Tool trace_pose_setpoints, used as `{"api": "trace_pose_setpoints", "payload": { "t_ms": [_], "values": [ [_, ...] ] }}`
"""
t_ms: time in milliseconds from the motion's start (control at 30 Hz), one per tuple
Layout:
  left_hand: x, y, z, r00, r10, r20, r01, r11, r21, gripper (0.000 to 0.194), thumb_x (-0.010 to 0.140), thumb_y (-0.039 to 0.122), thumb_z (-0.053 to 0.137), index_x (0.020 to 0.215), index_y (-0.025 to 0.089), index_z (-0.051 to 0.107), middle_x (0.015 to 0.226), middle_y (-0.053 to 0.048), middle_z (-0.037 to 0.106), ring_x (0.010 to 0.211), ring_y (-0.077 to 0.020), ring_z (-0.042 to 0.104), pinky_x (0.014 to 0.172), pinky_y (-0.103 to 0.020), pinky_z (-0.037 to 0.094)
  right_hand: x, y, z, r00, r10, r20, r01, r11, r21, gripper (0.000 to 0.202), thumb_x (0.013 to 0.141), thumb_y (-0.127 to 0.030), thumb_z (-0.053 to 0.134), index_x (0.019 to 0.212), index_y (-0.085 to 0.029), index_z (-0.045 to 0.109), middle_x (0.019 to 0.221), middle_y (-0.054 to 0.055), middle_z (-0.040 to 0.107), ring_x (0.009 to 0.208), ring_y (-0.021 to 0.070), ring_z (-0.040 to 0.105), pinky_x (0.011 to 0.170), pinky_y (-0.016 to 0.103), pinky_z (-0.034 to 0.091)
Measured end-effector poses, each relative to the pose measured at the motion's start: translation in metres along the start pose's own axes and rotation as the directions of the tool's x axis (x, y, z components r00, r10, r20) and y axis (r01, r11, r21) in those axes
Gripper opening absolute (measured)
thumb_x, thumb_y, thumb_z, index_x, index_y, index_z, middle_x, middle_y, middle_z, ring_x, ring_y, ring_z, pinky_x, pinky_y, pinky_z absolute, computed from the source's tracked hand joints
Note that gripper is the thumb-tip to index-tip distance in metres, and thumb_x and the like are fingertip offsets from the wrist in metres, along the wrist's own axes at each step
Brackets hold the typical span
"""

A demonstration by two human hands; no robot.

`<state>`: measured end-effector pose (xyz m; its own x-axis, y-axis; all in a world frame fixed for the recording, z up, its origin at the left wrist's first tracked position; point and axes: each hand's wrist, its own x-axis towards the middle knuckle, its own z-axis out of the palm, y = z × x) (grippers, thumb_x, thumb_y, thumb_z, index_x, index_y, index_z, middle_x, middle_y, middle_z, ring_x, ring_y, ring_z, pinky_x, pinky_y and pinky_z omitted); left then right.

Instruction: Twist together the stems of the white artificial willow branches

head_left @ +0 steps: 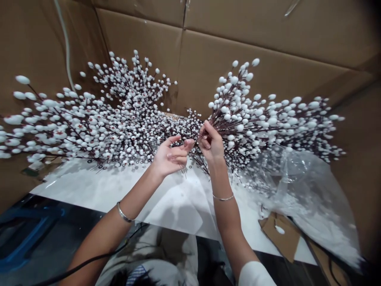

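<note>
No readable text, label, brand, number or sign is showing — not anywhere in the frame, from upper left to lower right.

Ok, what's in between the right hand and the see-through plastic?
White-berry stems lie between the right hand and the see-through plastic, in the head view.
</note>
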<state>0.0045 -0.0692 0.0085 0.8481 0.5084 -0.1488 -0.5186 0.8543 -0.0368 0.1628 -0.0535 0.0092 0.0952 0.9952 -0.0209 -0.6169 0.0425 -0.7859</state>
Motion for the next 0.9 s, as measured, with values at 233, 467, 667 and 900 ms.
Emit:
{"api": "trace_pose_setpoints", "payload": {
  "t_ms": [233, 467, 667, 900],
  "values": [
    [-0.002, -0.005, 0.003, 1.0, -0.007, 0.025, 0.009, 0.998, -0.064, 0.015, 0.087, 0.02, 0.048, 0.101, 0.012, 0.049, 0.09, -0.005, 0.065, 0.031, 0.0025, 0.036, 0.034, -0.014, 0.031, 0.0, -0.002, 0.001, 1.0, 0.0, -0.031, 0.0, 1.0, 0.016, 0.03, 0.067, -0.034, 0.074, 0.064, -0.017, 0.049, 0.049, -0.009, 0.046, 0.032, -0.0017, 0.02, 0.033, 0.018, 0.01],
    [0.0, -0.013, 0.003, 0.998, -0.058, -0.015, 0.057, 0.997, -0.05, 0.02, 0.089, 0.023, 0.047, 0.105, 0.012, 0.052, 0.048, 0.005, 0.049, 0.034, -0.0047, 0.044, 0.035, -0.012, 0.03, -0.004, 0.001, 0.005, 0.992, -0.093, -0.083, 0.09, 0.995, -0.044, 0.035, 0.068, -0.037, 0.074, 0.064, -0.018, 0.045, 0.047, -0.01, 0.042, 0.034, -0.001, 0.02, 0.033, 0.018, 0.013],
    [0.004, -0.018, 0.005, 0.995, -0.083, 0.056, 0.087, 0.994, -0.072, 0.022, 0.088, 0.022, 0.046, 0.105, 0.01, 0.052, 0.054, 0.001, 0.056, 0.038, -0.0049, 0.047, 0.036, -0.012, 0.031, -0.007, 0.004, 0.007, 0.989, -0.086, -0.124, 0.078, 0.995, -0.068, 0.039, 0.07, -0.045, 0.072, 0.064, -0.019, 0.044, 0.042, -0.011, 0.029, 0.036, 0.0017, 0.025, 0.038, 0.018, 0.027],
    [0.018, -0.011, 0.001, 0.998, -0.056, -0.02, 0.056, 0.998, 0.015, 0.017, 0.084, 0.023, 0.051, 0.096, 0.011, 0.054, 0.072, -0.004, 0.063, 0.044, -0.0065, 0.045, 0.036, -0.015, 0.033, -0.014, 0.002, 0.014, 0.985, -0.11, -0.13, 0.107, 0.994, -0.028, 0.033, 0.07, -0.039, 0.074, 0.067, -0.019, 0.048, 0.046, -0.01, 0.037, 0.036, -0.0003, 0.023, 0.036, 0.017, 0.025]
  ]
}}
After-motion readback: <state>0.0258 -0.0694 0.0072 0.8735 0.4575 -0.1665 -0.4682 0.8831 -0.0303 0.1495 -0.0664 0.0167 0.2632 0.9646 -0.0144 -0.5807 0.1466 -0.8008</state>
